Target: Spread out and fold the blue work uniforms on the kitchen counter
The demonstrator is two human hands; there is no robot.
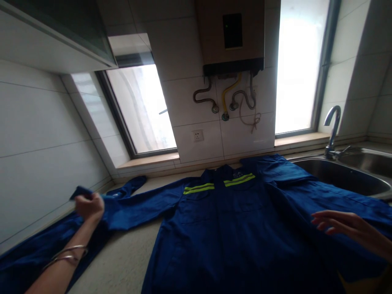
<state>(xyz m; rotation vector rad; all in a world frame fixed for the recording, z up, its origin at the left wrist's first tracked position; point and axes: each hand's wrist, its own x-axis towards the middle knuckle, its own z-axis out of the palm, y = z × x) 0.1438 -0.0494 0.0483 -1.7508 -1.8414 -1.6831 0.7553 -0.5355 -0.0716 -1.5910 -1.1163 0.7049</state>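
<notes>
The dark-blue cloth jacket [211, 228] with yellow-green chest stripes [199, 188] lies spread, unfolded, my left fingers [84, 205] clenched on blue cloth [80, 190] beside its sleeve [141, 208], my right fingers [333, 222] released.

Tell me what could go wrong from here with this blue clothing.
The blue fabric runs along the sink and the right hand isn't gripping it, so it might slip in. The left hand grips blue cloth near the sleeve, where pieces overlap; a pull could drag or crease both.
</notes>
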